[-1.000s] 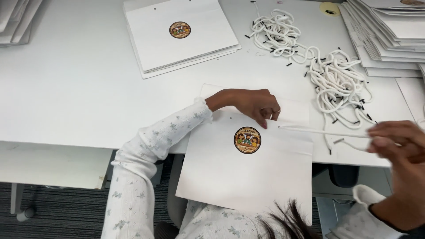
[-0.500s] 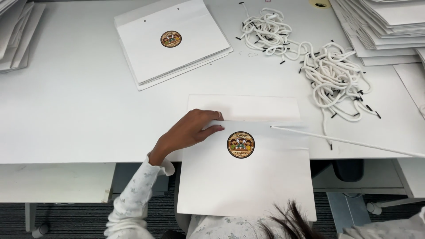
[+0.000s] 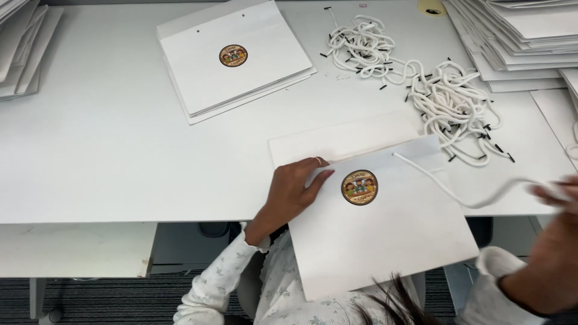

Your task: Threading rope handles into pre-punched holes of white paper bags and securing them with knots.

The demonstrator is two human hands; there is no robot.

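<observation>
A flat paper bag [image 3: 385, 235] lay at the near table [image 3: 120, 162] edge, overhanging it toward the person. The left hand [image 3: 292, 195] rested on its left edge; the right hand [image 3: 551, 241] was off to its right, pinching a cord [image 3: 457, 195] that ran from the bag's top. Behind, left, sat a stack of bags [image 3: 241, 60]; behind, right, a heap of cords [image 3: 445, 102]; further right, paper stacks [image 3: 518, 42]

A white desk [image 3: 108, 162] carried a stack of flat paper bags [image 3: 241, 60] at the far middle, tangled white cords [image 3: 445, 96] to the right, and another bag [image 3: 373, 216] overhanging its near edge.
</observation>
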